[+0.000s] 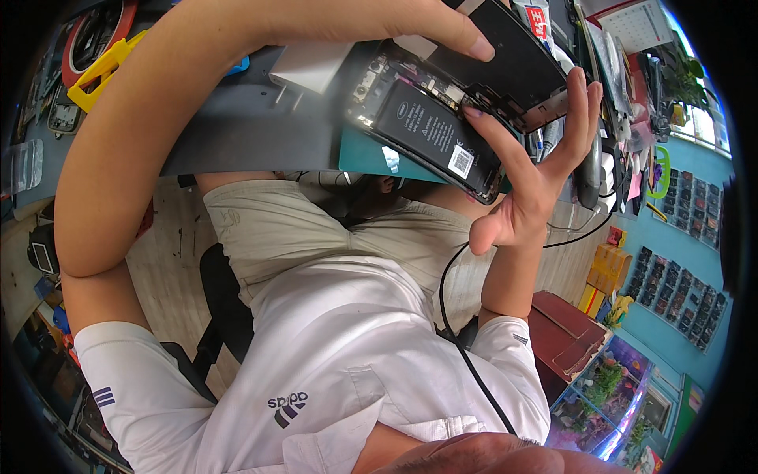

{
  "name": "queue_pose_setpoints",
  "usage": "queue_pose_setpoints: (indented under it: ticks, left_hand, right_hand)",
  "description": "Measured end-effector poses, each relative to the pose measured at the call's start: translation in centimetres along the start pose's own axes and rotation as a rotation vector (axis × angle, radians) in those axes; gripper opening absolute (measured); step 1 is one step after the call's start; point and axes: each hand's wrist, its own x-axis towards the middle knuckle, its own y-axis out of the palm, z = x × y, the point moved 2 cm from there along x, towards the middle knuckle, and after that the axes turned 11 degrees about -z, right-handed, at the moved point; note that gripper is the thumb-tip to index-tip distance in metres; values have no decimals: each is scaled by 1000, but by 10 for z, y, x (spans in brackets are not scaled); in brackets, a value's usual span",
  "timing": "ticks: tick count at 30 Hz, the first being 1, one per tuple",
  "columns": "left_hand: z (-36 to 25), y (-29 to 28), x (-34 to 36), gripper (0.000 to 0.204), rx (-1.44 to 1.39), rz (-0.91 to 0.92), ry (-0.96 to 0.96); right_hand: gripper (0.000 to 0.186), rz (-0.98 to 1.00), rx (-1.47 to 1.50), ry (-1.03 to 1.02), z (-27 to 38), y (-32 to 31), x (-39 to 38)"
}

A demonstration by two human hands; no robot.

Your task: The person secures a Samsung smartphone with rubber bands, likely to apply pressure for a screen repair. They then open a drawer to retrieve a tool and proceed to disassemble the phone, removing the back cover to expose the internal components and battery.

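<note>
An opened phone (426,118) lies tilted near the table's edge, with its black battery (426,130) and inner parts bare. Its dark screen panel (505,63) is folded up along the far side. My left hand (442,20) reaches round from the left, its thumb closed on the panel's near face; its other fingers are hidden. With its index fingertip, my right hand (533,178) touches the inside of the phone beside the battery. The remaining fingers of that hand are spread, and the thumb stands apart from the phone.
A green mat (359,150) lies partly under the phone on the dark table (229,130). Left of them are a white power adapter (312,67) with prongs and a yellow frame (110,71). A black cable (454,316) hangs near my right arm. Pens and tools crowd the right.
</note>
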Motion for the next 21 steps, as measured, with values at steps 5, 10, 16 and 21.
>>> queue_pose_setpoints:
  ticks: [5, 10, 16, 21]
  left_hand:
    - [3, -5, 6, 26, -131, 72, -59]
    - [13, -3, 6, 27, -218, 70, -52]
    - [16, -2, 6, 28, -259, 85, -87]
    - [6, -9, 3, 27, -172, 73, -75]
  right_hand:
    - [115, 14, -19, -11, 0, -3, 1]
    - [110, 30, -34, -25, 0, -2, 3]
    - [107, 80, -73, -52, 1, -4, 8]
    - [106, 115, -81, -70, -1, -6, 11]
